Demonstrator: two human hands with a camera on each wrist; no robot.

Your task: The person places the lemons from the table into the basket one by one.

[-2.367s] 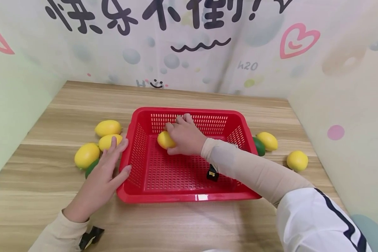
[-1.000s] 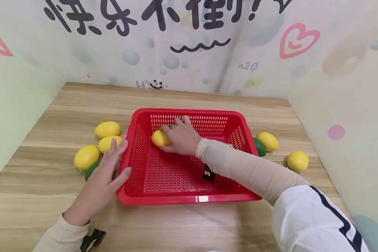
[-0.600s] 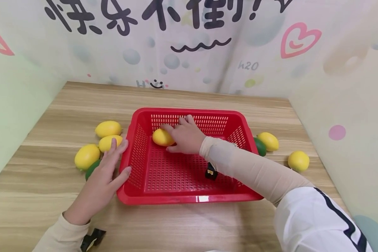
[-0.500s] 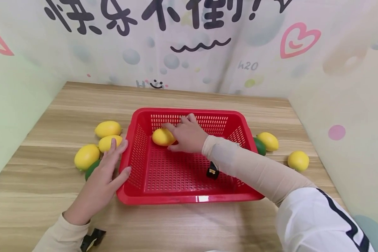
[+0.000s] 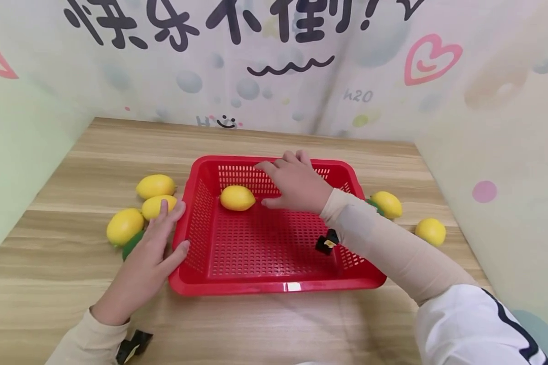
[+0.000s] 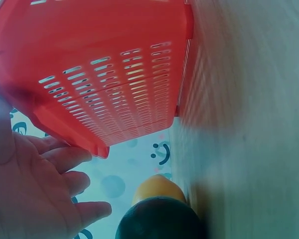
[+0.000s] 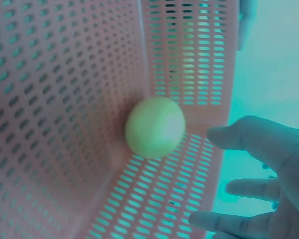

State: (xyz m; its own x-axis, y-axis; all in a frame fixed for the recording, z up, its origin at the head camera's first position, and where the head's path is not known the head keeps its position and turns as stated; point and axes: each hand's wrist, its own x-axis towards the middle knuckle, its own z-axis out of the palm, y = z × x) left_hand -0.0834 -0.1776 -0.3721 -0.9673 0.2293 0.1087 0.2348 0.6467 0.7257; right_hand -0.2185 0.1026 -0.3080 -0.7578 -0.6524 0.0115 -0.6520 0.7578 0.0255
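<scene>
A yellow lemon (image 5: 237, 198) lies in the back left corner of a red plastic basket (image 5: 274, 288) with slotted walls. My right hand (image 5: 297, 183) is over the basket's back part, to the right of that lemon and apart from it, its fingers spread and holding nothing. In the right wrist view the lemon (image 7: 155, 127) sits against the basket walls, with the right fingers (image 7: 249, 130) away from it. My left hand (image 5: 152, 253) rests at the basket's left rim, fingers straight. In the left wrist view, its fingers (image 6: 65, 158) lie along the rim of the basket (image 6: 114, 79).
Left of the basket are several yellow lemons (image 5: 125, 227) and a green fruit (image 5: 131, 245), partly behind the left hand. To the right stand two more lemons (image 5: 431, 231) and another green fruit, mostly hidden by the right arm. A printed wall (image 5: 274, 91) rises behind the wooden table (image 5: 237, 329).
My right hand carried the lemon left inside the basket, let go of it in the back left corner, then lifted away up and to the right. The left hand has stayed at the rim.
</scene>
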